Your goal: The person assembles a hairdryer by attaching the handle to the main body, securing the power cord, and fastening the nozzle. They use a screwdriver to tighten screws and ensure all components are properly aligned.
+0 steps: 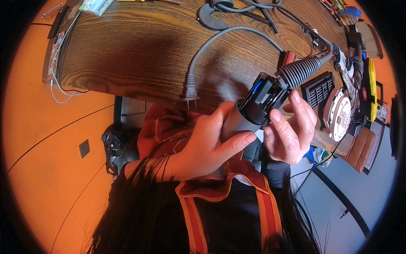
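The left hand wrapped around the grey handle of a power tool, thumb laid along its near side and fingers curled behind it, so the grip was closed on the handle. The right hand sat just to the right, its fingers bent and touching the tool's black open end, where blue parts showed inside; how firmly they pinched it could not be told. The tool was held above the near edge of the wooden table, close to the person's chest. Its long axis ran on a slant from near left to far right, the handle end pointing down toward the person and the ribbed black cord sleeve pointing up and to the right. From that sleeve a grey cord looped across the table to a plug lying at the table's near edge. A black vent grille and a round white part lay to the right.
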A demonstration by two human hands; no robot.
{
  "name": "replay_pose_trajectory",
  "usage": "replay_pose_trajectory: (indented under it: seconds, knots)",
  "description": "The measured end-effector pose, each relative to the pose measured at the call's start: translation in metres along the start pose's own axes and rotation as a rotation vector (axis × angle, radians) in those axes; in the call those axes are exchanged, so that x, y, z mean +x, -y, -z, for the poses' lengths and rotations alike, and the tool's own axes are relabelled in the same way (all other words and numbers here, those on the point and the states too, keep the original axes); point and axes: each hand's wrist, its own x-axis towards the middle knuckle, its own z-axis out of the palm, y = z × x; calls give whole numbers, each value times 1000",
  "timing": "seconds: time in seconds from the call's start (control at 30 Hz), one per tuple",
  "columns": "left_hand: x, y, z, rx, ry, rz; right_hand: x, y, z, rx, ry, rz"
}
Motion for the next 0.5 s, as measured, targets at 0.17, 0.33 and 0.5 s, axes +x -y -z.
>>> replay_pose_trajectory:
  seconds: [0.17,0.33,0.5]
  knots:
    - [0,-1,2,-23,14,47,-5,-2,-5,74,-38,-31]
    - [0,1,2,-73,1,56,-7,1,-9,96,-51,-111]
    - [-1,3,5,-21,53,89,-5,5,-8,96,-68,-121]
